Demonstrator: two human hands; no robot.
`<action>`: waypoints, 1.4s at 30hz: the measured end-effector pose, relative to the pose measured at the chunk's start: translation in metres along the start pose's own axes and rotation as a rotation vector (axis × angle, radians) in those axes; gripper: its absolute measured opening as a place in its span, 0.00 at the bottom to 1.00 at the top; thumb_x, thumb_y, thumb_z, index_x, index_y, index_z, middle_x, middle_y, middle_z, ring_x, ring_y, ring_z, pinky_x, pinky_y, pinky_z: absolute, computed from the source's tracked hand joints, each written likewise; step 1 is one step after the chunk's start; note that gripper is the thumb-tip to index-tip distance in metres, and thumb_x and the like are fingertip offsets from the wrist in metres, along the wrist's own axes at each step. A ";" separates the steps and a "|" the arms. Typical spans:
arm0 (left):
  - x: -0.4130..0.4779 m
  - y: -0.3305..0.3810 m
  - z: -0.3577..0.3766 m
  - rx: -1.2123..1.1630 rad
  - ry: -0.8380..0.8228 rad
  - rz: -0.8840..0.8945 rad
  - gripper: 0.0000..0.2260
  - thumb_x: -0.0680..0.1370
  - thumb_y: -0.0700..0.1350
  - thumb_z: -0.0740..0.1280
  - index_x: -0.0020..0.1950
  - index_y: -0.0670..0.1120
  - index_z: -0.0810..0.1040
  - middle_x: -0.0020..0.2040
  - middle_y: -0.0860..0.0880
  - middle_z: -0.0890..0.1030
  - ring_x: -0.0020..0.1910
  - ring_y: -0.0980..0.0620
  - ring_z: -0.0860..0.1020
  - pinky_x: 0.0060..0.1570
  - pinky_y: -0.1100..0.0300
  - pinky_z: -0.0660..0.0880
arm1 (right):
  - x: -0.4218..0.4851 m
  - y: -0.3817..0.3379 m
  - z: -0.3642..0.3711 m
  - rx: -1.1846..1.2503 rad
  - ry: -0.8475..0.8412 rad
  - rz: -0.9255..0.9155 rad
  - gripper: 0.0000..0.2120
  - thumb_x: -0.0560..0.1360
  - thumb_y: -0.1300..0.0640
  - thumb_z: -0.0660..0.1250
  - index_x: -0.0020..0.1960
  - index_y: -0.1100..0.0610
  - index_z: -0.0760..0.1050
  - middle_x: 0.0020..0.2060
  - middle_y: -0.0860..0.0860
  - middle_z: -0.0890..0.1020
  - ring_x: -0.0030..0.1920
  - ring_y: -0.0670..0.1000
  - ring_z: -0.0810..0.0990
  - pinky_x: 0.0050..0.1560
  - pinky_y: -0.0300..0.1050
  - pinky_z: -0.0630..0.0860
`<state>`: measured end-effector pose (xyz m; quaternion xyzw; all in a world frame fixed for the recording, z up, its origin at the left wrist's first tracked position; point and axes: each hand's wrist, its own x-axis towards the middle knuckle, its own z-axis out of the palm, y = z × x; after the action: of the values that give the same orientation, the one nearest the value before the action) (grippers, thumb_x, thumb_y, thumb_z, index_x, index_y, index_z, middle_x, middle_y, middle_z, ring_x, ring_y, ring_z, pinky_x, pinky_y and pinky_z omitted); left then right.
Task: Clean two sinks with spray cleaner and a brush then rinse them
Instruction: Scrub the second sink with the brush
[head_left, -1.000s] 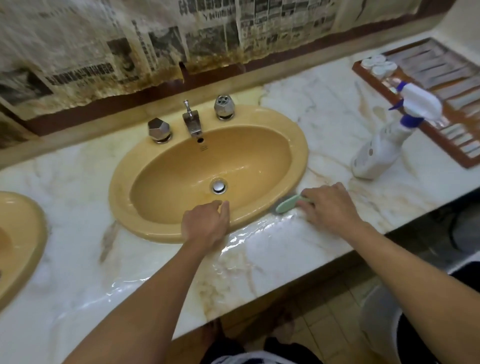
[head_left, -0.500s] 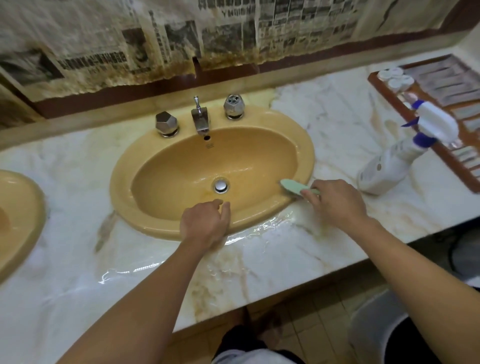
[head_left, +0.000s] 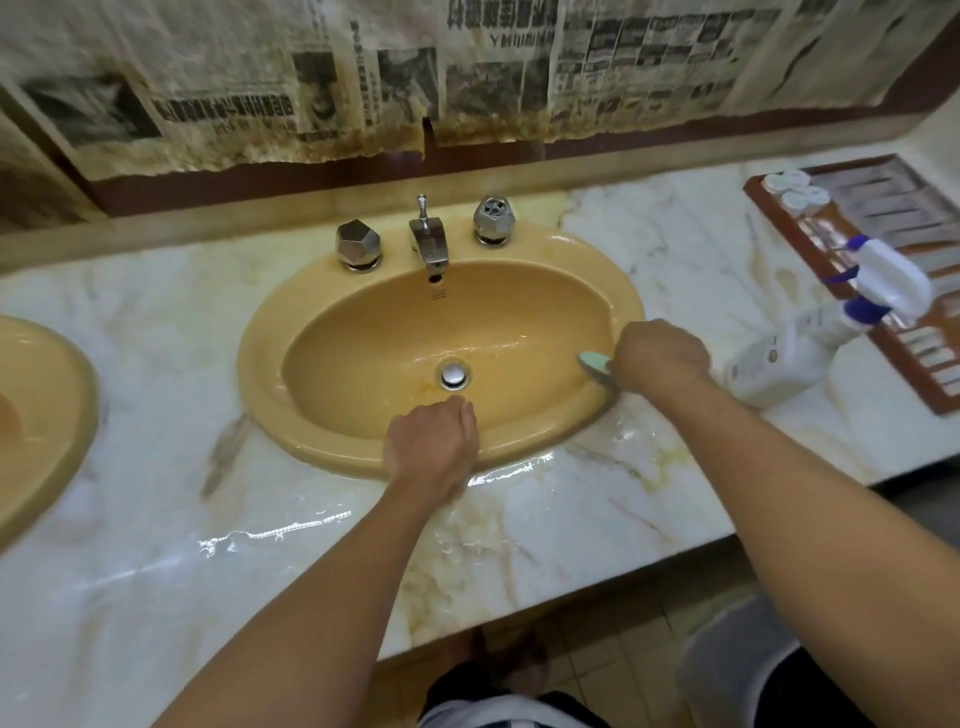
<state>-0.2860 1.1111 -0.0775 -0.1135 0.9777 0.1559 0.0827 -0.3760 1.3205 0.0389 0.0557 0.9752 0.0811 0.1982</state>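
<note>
Sink (head_left: 519, 244) in yellow sits sunk into a marble counter (head_left: 623, 519), its oval bowl wet and shiny around a chrome drain plug (head_left: 454, 375). Behind the bowl stand a chrome tap (head_left: 429, 244) and two faceted chrome knobs, one on each side of it. The right hand (head_left: 661, 356) is closed around the handle of a brush (head_left: 596, 362), fingers wrapped tight so that only the pale green head shows. That head rests against the inside wall of the bowl at its right side, just under the rim. The left hand (head_left: 432, 446) lies on the near rim of the same sink, fingers curled loosely over the edge toward the bowl and holding nothing.

A second yellow sink (head_left: 47, 415) is partly in view at the far left of the counter, well apart from both hands. A white spray bottle (head_left: 795, 353) with a blue collar and white trigger head stands on the counter to the right, leaning in the wide-angle view, near the right hand but not touching it. Just behind the bottle lies a brown wooden tray (head_left: 769, 208) with small white items in it; they are too blurred to tell. Water pools on the marble in front of the sink, glinting between the two forearms. Stained newspaper (head_left: 467, 78) covers the wall above the counter.
</note>
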 end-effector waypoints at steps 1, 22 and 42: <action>0.000 0.000 0.000 -0.046 0.028 -0.022 0.19 0.85 0.52 0.47 0.56 0.50 0.77 0.46 0.47 0.83 0.43 0.43 0.77 0.45 0.51 0.71 | -0.006 -0.019 -0.002 -0.052 -0.023 -0.077 0.25 0.77 0.37 0.64 0.63 0.56 0.77 0.61 0.56 0.79 0.59 0.59 0.80 0.51 0.48 0.74; 0.002 0.006 0.007 0.095 -0.079 0.180 0.23 0.85 0.57 0.44 0.55 0.51 0.77 0.44 0.47 0.83 0.47 0.43 0.79 0.56 0.49 0.70 | -0.015 0.068 0.085 0.164 0.081 -0.363 0.14 0.78 0.38 0.64 0.40 0.47 0.72 0.33 0.45 0.78 0.38 0.50 0.78 0.37 0.45 0.64; 0.030 0.113 0.037 0.048 -0.235 0.130 0.28 0.85 0.59 0.40 0.82 0.52 0.58 0.71 0.49 0.76 0.67 0.44 0.74 0.68 0.46 0.64 | 0.003 0.070 0.081 0.567 -0.153 -0.129 0.15 0.86 0.55 0.48 0.47 0.59 0.68 0.47 0.64 0.80 0.49 0.62 0.81 0.49 0.50 0.76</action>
<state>-0.3383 1.2215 -0.0855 -0.0288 0.9701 0.1497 0.1889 -0.3416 1.4005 -0.0229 0.0527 0.9427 -0.2117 0.2526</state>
